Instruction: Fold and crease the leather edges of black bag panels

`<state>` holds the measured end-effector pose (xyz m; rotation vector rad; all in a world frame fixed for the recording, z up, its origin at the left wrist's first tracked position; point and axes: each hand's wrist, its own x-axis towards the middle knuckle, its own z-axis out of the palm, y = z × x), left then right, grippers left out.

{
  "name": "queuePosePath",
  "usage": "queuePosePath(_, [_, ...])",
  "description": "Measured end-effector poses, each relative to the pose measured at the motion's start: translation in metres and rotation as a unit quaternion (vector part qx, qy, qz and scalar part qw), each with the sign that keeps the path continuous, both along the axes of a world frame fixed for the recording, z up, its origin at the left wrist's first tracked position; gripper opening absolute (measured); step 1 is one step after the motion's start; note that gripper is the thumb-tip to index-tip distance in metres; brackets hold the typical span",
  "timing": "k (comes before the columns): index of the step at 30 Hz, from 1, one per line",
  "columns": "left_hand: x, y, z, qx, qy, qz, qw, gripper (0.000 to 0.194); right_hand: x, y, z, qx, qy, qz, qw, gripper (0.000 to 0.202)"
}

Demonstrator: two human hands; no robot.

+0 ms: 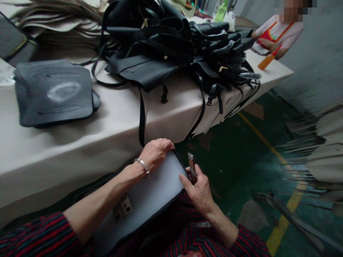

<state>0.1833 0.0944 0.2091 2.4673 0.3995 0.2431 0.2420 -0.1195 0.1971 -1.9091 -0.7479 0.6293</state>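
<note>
Off-white covering drapes the table [118, 110] beyond the left hand [155, 155], under heaped black bags [150, 67]. Beneath that hand a white panel [158, 182] lies across the lap, apparently so the legs bear it. The left wrist arches, fingers bunched at the far corner; whether they pinch, I cannot tell. The right hand [199, 191] clasps a brown tool [192, 167], thumb at the panel's edge, probably steadying it.

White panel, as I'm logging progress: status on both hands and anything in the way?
Left hand at far corner of white panel. Right hand at panel's edge, gripping brown tool. Left forearm hides part of panel.
</note>
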Motion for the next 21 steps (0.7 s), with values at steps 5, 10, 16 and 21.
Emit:
queuePosePath(5, [-0.002,-0.001,-0.001,-0.009,-0.004,-0.002,1.0,0.024,-0.004,0.001,0.006,-0.001,-0.094,0.011,0.996,0.021])
queuePosePath(10, [-0.006,0.0,0.002,-0.044,0.005,-0.004,0.999,0.025,-0.008,-0.002,0.008,0.013,-0.095,0.004,0.995,0.019])
queuePosePath(16, [-0.011,0.025,0.031,-0.135,0.097,-0.126,0.978,0.037,-0.008,0.0,0.006,0.021,-0.053,-0.015,0.998,0.019])
queuePosePath(21, [-0.009,0.026,0.027,-0.086,0.063,-0.091,0.99,0.023,-0.011,0.001,0.002,0.025,-0.098,-0.055,0.993,0.022])
